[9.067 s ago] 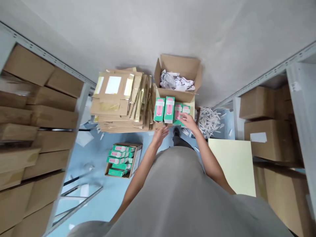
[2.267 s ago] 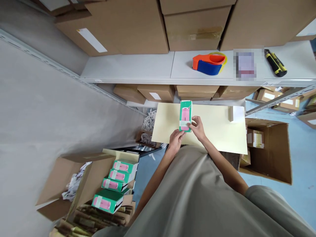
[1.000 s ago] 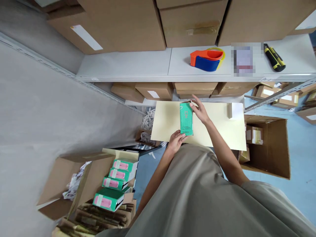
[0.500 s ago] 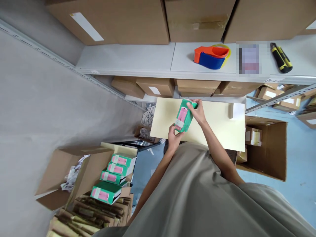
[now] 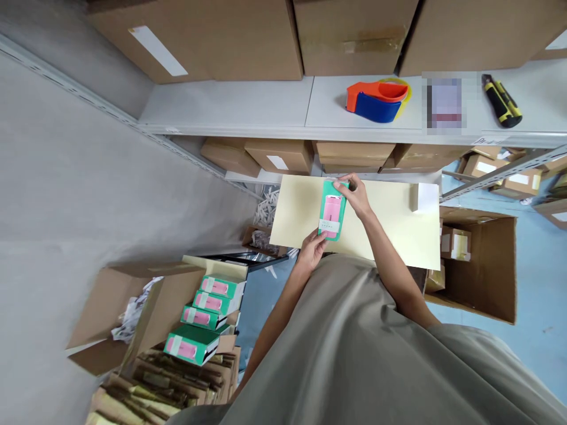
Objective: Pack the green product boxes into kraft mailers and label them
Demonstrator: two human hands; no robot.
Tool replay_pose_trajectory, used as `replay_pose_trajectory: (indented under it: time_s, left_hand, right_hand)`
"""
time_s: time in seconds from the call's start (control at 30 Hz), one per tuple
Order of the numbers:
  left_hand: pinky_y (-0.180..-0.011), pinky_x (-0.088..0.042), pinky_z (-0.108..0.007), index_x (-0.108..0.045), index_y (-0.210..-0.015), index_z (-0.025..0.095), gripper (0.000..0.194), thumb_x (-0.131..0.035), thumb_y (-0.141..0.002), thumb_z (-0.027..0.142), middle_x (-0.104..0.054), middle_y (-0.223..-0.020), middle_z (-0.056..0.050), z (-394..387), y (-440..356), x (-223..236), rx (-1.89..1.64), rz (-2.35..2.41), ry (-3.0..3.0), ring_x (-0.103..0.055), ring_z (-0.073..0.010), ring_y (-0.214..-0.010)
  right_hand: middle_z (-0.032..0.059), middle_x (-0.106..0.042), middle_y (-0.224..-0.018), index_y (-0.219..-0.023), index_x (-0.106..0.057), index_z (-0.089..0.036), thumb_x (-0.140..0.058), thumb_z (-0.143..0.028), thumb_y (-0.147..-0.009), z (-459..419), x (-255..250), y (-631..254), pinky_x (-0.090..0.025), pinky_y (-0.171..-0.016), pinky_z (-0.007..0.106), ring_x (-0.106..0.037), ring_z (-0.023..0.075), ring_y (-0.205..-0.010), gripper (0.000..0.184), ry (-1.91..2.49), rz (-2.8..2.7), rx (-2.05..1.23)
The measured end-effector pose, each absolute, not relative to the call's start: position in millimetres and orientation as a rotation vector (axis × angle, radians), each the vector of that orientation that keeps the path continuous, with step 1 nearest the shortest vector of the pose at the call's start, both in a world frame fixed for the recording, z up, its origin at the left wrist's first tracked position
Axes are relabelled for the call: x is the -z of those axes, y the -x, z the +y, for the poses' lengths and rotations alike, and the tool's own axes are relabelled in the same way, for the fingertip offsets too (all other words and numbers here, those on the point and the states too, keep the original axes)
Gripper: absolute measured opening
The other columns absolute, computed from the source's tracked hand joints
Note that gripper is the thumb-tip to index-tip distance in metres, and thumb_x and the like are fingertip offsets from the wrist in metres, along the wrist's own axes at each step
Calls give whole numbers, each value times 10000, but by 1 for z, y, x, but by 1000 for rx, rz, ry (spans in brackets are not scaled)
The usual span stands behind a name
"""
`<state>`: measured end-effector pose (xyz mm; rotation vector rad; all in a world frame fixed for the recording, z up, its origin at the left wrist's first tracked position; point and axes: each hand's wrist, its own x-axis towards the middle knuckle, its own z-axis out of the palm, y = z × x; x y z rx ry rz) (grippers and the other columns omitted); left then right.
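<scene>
A green product box with a pink picture and a pale label faces up, held over the cream tabletop. My right hand grips its far right corner, thumb on the front. Closed on the near left corner is my left hand, its thumb beside the label. The box's underside is hidden. Several similar green boxes stand in a row at lower left, beside an open carton with crumpled wrapping in it.
On the shelf ahead lie an orange and blue tape dispenser and a yellow-black utility knife. A white box stands at the tabletop's right. A large open carton with small parcels sits beyond. Flattened cardboard lies lower left.
Earlier, my hands were at the row of green boxes by the wall. One second ago the held box showed its plain green side; it has since turned, and now its pink picture faces up, nearly straight.
</scene>
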<state>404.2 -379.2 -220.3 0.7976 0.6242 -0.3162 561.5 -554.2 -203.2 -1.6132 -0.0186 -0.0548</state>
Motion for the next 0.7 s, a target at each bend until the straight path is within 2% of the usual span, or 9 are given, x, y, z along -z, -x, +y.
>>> replay_pose_trajectory:
  time_s: [0.13,0.23,0.5,0.7]
  left_hand:
    - [-1275,-512,-449,-811,-1092,190,409,-981,-723,137,-848,-1194,-69,-377,-401,224,303,620,-816,-745,-289,-1346]
    - [-1279,-507,-495,-807,-1156,216,484,-995,-712,167,-837,-1261,-60,-377,-399,225,283,606,-809,-738,-294,-1360]
    - [-1255,-518,-381,-786,-1252,225,607,-969,-688,96,-851,-1217,-59,-374,-399,224,235,592,-796,-737,-267,-1377]
    - [-1262,-509,-382,-730,-1410,253,772,-955,-693,75,-859,-1135,-33,-364,-395,229,269,642,-789,-773,-245,-1313]
  right_hand:
    - [25,-730,-973,-918,-651,-278,-835,-894,-778,-554,197,-567,-586,-942,410,-677,239,-963,658,1620,-69,34]
    - [28,-743,-983,-951,-675,-271,-856,-892,-756,-556,191,-570,-592,-919,404,-688,242,-966,676,1633,-92,38]
    - [82,-835,-1214,-1175,-823,-254,-855,-880,-762,-554,170,-565,-612,-982,467,-757,316,-1113,750,1683,-209,-40]
    - [81,-841,-1161,-1153,-831,-252,-830,-827,-837,-546,154,-554,-613,-914,451,-760,303,-1034,656,1839,-298,-30]
